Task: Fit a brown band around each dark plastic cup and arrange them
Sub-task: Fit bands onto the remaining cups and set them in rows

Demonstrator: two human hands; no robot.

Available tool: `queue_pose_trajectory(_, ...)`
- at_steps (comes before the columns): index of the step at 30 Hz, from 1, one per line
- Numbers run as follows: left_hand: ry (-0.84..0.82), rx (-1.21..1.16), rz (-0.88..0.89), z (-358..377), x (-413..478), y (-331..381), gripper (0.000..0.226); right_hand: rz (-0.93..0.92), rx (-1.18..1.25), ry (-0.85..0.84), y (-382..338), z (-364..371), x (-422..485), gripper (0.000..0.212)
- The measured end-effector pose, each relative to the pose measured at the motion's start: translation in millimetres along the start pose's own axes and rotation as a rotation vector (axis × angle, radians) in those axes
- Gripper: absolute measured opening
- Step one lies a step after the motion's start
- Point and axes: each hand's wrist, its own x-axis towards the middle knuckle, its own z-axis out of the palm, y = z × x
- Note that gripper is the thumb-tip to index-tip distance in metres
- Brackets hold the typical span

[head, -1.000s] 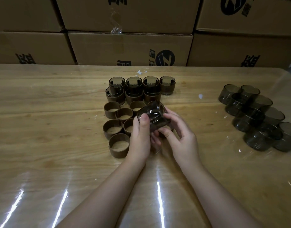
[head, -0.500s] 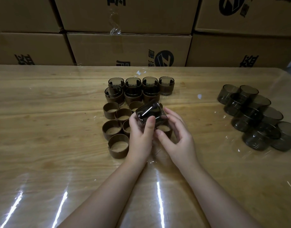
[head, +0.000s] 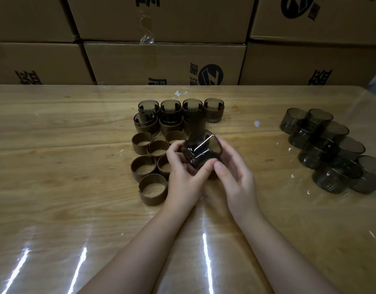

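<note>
Cup (head: 200,150) tilted at frame centre, gripped by left hand (head: 183,175) and right hand (head: 235,175); loose bands (head: 153,188) lower left.

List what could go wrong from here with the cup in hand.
1. The cup is tilted between the left hand and right hand, unbanded; a slip would likely drop it onto the loose bands and scatter them.
2. The banded cups stand just behind the hands; a careless push forward may knock their rows askew.
</note>
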Motion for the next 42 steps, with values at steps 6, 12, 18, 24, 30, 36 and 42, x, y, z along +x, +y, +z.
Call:
queue_pose_trajectory(6,-0.067,0.12,0.068,1,-5,2,0.074,0.038,0.046,0.014,-5,-3,0,0.053)
queue_pose_trajectory(12,-0.146,0.002,0.0,1,-9,8,0.074,0.038,-0.018,0.028,-7,0,-1,0.057)
queue_pose_trajectory(18,-0.123,-0.068,-0.08,-2,-7,13,0.059,0.053,-0.081,-0.01,-6,2,-2,0.058)
queue_pose_trajectory(24,-0.143,-0.096,-0.091,-6,-2,10,0.086,0.035,-0.152,-0.051,-6,1,-2,0.061)
queue_pose_trajectory(30,-0.123,-0.17,-0.071,-5,-1,14,0.065,0.031,-0.17,-0.062,-4,1,-3,0.058)
queue_pose_trajectory(36,-0.111,-0.174,-0.088,-7,-2,15,0.077,0.037,-0.153,-0.055,-3,1,-3,0.057)
queue_pose_trajectory(42,-0.054,-0.179,-0.083,-6,-1,12,0.096,0.046,-0.12,-0.043,-1,1,-3,0.055)
